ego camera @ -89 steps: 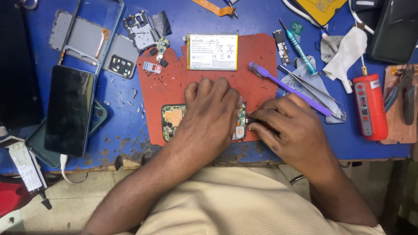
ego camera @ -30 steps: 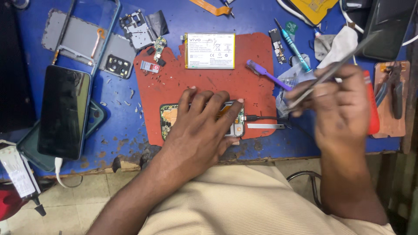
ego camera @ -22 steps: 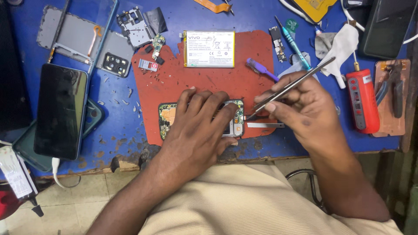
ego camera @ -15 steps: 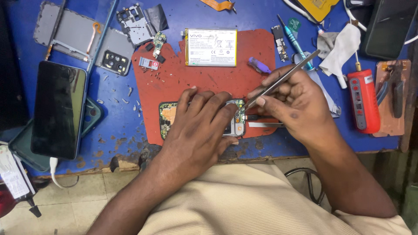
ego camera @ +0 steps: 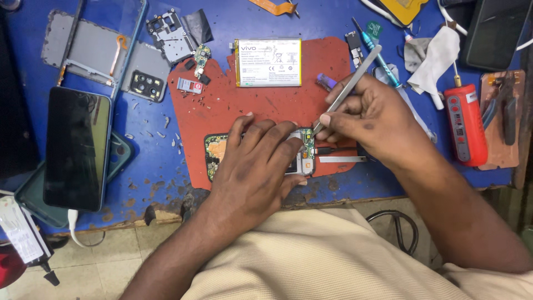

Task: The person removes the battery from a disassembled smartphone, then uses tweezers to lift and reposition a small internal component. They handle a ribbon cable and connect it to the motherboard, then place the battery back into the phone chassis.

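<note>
My left hand (ego camera: 260, 161) lies flat on a green phone circuit board (ego camera: 213, 154), pinning it to the red work mat (ego camera: 233, 108). My right hand (ego camera: 373, 119) pinches metal tweezers (ego camera: 351, 84); their tip touches the metal-shielded right end of the board (ego camera: 307, 151). A second pair of tweezers (ego camera: 341, 159) lies on the mat just right of the board. Most of the board is hidden under my left hand.
A white phone battery (ego camera: 268, 62) rests at the mat's top. A black phone (ego camera: 76, 147), a blue phone frame (ego camera: 94, 47) and small parts lie at left. A red electric screwdriver (ego camera: 464, 123), white cloth (ego camera: 438, 53), pliers on a wooden block (ego camera: 502, 105) sit at right.
My right hand picked up tweezers from the right side, carried them leftward and lowered their tip onto the board's right end. My left hand stayed on the board.
</note>
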